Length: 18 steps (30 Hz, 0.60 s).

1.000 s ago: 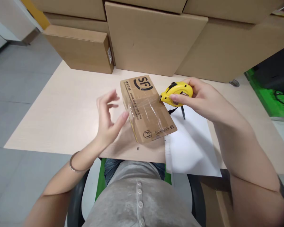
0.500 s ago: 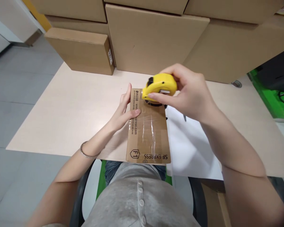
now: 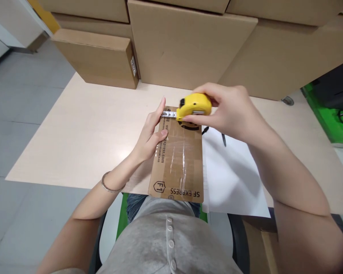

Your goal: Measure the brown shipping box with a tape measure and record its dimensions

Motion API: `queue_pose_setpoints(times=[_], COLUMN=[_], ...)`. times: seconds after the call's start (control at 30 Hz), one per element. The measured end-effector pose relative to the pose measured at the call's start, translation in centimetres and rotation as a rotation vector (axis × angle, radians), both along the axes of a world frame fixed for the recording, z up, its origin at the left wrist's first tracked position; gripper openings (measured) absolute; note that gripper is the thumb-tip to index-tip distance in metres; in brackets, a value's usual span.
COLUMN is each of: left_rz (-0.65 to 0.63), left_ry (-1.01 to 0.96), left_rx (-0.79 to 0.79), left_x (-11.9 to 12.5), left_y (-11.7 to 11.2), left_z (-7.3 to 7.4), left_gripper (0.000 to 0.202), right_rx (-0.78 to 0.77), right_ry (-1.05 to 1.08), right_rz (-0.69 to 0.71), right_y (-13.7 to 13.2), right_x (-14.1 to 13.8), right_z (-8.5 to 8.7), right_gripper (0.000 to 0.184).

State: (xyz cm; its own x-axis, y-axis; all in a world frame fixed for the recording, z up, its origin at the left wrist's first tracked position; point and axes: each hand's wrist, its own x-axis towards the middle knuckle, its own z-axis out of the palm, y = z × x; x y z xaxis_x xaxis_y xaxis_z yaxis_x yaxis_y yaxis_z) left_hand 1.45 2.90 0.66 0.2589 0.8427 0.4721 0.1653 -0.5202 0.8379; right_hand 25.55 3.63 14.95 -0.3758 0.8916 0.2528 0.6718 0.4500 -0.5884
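Observation:
A small brown cardboard box (image 3: 177, 160) printed "SF EXPRESS" lies at the table's near edge, in front of my body. My left hand (image 3: 152, 133) grips its left side, thumb on top and the other fingers along the side. In my right hand (image 3: 224, 108) is a yellow tape measure (image 3: 194, 104), held over the far end of the box. A short length of white blade (image 3: 169, 114) reaches leftward from its case across the box to the left edge, near my left fingertips. The blade's hooked tip is too small to make out.
White paper (image 3: 234, 175) lies right of the box, with a dark pen (image 3: 223, 140) on it. Large cardboard boxes (image 3: 185, 45) stand stacked along the back of the table (image 3: 88, 125). A flatter carton (image 3: 94, 57) stands at the back left.
The tape blade has come out of the case and now spans to the box's left edge. My right hand with the tape measure has shifted slightly; my left hand keeps its hold.

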Motion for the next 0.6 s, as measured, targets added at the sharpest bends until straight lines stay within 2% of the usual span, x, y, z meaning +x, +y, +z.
queue_pose_setpoints(times=[0.13, 0.2, 0.6], left_rz=[0.006, 0.005, -0.024], left_ry=[-0.023, -0.019, -0.055], left_rx=[0.005, 0.015, -0.035], left_x=[-0.2, -0.3, 0.5], left_y=[0.1, 0.2, -0.1], left_z=[0.0, 0.1, 0.5], left_gripper=[0.081, 0.08, 0.083], right_rx=[0.007, -0.001, 0.048], right_ry=[0.1, 0.132, 0.135], right_rz=[-0.12, -0.151, -0.126], right_y=[-1.7, -2.3, -2.4], right_x=[4.6, 5.9, 5.8], right_z=[-0.9, -1.5, -3.0], right_gripper=[0.04, 0.038, 0.032])
